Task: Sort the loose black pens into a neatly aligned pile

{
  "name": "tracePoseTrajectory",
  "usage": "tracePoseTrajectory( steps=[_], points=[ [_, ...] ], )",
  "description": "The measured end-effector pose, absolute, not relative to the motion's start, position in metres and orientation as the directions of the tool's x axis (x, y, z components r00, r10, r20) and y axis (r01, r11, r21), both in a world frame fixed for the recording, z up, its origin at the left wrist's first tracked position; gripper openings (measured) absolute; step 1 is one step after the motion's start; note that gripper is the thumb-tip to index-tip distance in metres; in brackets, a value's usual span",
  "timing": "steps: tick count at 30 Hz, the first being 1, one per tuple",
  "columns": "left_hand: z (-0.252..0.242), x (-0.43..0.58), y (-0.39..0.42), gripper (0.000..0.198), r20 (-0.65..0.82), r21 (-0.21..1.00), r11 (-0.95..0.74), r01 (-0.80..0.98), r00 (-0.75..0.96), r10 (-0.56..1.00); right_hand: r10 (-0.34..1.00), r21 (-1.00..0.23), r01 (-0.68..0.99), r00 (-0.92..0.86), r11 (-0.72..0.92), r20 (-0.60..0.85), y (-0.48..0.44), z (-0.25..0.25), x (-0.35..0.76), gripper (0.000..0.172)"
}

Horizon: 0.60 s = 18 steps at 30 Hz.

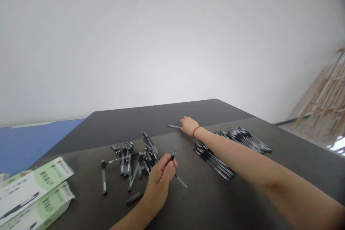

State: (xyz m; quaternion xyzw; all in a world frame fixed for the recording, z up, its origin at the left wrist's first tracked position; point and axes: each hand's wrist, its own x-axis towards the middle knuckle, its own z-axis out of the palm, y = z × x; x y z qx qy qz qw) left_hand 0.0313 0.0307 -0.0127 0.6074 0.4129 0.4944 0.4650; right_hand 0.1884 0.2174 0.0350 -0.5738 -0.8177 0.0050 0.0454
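My left hand (161, 173) is closed around a pen with a black grip (172, 157), its bare tip pointing up and away from me. Most of that pen's barrel is hidden in the palm. A thin clear stick (181, 181) shows just right of this hand, its other end hidden. Farther off, my right hand (188, 126), with a red cord on the wrist, has its fingers curled over a clear pen (174, 127) lying on the table. Left of my left hand is a loose heap of pens and black caps (130, 156).
Pens lie in rows (215, 163) under my right forearm, with another row (249, 139) beyond. Green-and-white pen boxes (37, 179) are stacked at the near left of the dark table (151, 118). A white wall stands behind; wooden racks (329, 93) are at right.
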Motion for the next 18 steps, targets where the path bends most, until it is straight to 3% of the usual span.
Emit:
tracePoseTrajectory(
  steps=[6, 14, 18],
  points=[
    [-0.012, 0.031, 0.029, 0.026, 0.232, 0.950, -0.270, 0.158, 0.220, 0.947, 0.945, -0.015, 0.946, -0.325, 0.325, -0.025, 0.225, 0.027, 0.172, 0.032],
    [0.004, 0.030, 0.016, 0.021, 0.344, 0.788, -0.481, 0.385, 0.373, 0.862, 0.883, -0.088, 0.892, -0.452, 0.444, -0.127, 0.186, 0.028, 0.155, 0.031],
    [0.007, 0.031, 0.013, 0.021, 0.373, 0.721, -0.558, 0.410, 0.450, 0.812, 0.830, -0.153, 0.830, -0.552, 0.537, -0.083, 0.148, 0.018, 0.149, 0.022]
  ],
)
